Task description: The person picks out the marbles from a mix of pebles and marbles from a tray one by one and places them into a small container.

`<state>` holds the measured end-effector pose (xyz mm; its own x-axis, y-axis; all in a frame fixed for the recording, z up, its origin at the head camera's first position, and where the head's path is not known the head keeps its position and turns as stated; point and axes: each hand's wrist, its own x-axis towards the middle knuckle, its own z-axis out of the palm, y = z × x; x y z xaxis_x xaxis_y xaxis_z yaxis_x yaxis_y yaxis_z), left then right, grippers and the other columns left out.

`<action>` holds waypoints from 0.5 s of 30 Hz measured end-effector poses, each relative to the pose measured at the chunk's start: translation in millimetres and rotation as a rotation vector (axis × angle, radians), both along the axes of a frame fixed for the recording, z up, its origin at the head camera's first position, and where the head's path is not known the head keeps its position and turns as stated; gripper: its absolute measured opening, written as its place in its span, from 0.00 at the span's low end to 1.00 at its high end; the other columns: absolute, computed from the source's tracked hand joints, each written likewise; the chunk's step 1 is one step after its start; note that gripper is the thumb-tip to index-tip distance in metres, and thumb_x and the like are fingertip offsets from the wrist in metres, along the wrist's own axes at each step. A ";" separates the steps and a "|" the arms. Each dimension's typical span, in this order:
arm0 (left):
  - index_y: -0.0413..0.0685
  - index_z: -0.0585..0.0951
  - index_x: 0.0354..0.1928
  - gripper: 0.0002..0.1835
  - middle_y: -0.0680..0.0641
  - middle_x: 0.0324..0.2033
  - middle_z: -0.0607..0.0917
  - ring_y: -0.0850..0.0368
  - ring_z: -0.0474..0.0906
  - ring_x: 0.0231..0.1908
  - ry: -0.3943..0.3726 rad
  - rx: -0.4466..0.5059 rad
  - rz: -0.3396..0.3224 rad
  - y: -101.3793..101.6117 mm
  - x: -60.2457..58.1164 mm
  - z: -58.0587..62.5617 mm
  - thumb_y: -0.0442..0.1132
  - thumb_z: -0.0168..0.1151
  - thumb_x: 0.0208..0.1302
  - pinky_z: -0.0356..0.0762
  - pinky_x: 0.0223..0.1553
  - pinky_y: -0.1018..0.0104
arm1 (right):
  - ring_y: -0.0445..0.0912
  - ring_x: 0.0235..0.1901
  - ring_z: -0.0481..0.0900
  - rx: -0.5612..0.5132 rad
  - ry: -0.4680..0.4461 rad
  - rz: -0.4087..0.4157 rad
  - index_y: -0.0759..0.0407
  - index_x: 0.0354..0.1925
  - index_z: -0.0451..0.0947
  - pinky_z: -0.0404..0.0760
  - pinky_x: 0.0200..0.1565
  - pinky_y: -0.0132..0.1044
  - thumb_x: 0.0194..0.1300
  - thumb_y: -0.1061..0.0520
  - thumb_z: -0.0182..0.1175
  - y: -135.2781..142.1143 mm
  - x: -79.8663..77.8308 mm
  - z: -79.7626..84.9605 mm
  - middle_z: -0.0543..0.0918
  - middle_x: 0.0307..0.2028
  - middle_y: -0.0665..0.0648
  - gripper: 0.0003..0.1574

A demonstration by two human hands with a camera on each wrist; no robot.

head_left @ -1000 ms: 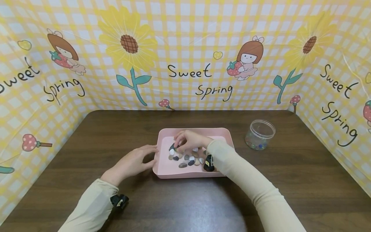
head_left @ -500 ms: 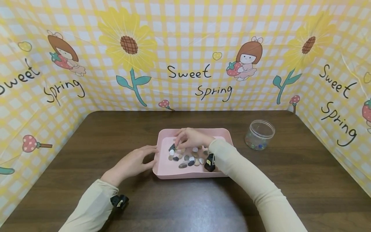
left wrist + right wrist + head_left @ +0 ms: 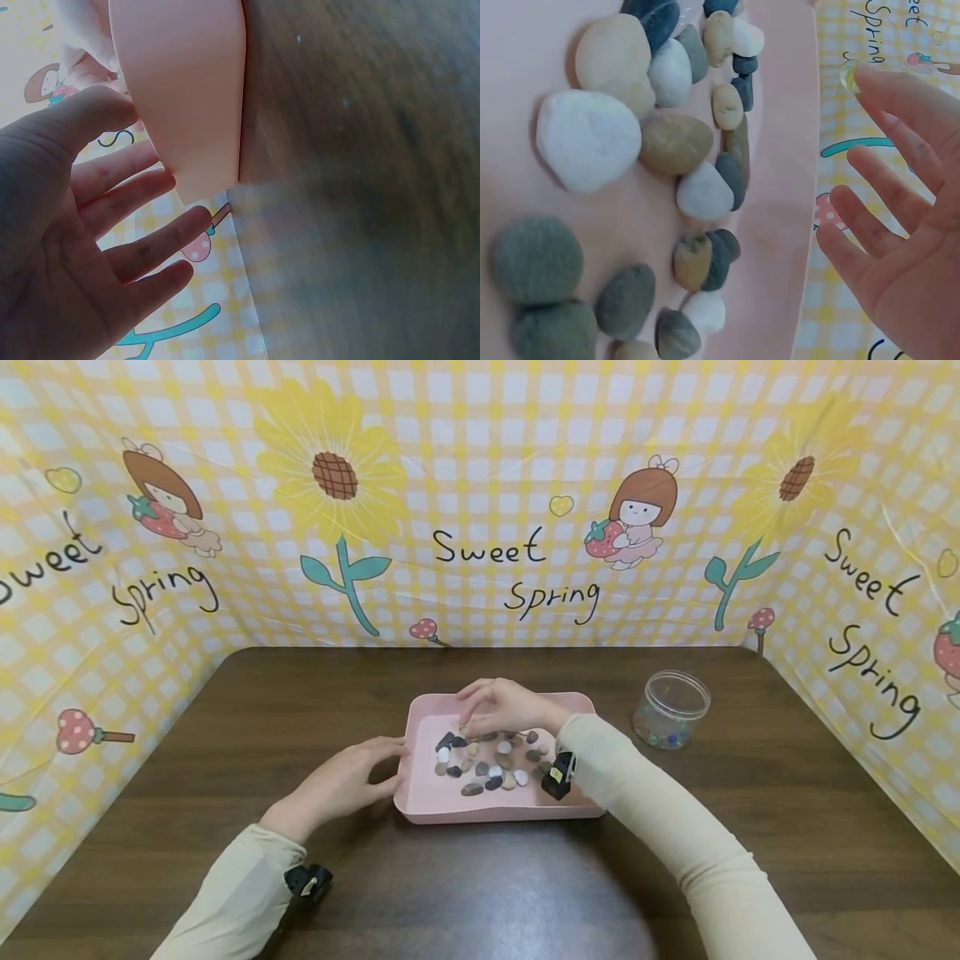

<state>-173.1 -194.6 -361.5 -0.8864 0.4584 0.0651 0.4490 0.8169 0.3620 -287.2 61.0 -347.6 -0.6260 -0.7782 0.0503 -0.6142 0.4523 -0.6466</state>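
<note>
My right hand [image 3: 502, 706] is over the back left part of a pink tray [image 3: 420, 793]. Between its thumb and index finger it pinches a clear glass marble [image 3: 850, 76] with a yellow-green tint; the other fingers are spread. Below lie many smooth pebbles, among them a white pebble [image 3: 589, 140], a tan pebble [image 3: 676, 144] and a dark grey-green pebble [image 3: 538, 259]. At the tray's left side rests my left hand [image 3: 330, 789], its fairly straight fingertips and thumb touching the outer wall. The left wrist view shows those fingers [image 3: 154, 251] spread beside the pink wall.
A clear round jar [image 3: 670, 710] without a lid stands right of the tray, with several marbles at its bottom. The dark wooden table [image 3: 480, 885] is bounded at the back and sides by yellow checked cloth [image 3: 480, 460].
My right hand has risen from among the pebbles at the tray's left and moved slightly right and back, the marble between its fingers. My left hand has stayed at the tray's side.
</note>
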 end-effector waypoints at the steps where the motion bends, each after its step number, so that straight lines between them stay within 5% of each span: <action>1: 0.39 0.76 0.56 0.22 0.39 0.58 0.76 0.43 0.73 0.59 -0.001 0.000 0.000 0.0 0.1 0.0 0.42 0.60 0.61 0.70 0.60 0.47 | 0.53 0.63 0.68 -0.004 0.003 0.002 0.55 0.36 0.85 0.65 0.66 0.47 0.56 0.54 0.65 1.4 0.3 0.8 0.75 0.60 0.61 0.09; 15: 0.40 0.77 0.55 0.21 0.40 0.58 0.77 0.44 0.73 0.58 0.015 0.003 -0.004 -0.1 -0.3 -0.6 0.42 0.60 0.61 0.70 0.59 0.47 | 0.53 0.64 0.67 -0.038 -0.008 -0.032 0.56 0.39 0.84 0.65 0.66 0.50 0.58 0.56 0.64 20.0 4.9 12.8 0.74 0.60 0.60 0.10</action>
<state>-173.4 -194.6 -362.1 -0.8837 0.4613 0.0796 0.4573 0.8143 0.3574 -282.3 81.0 -334.8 -0.6509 -0.7554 0.0749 -0.5949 0.4463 -0.6685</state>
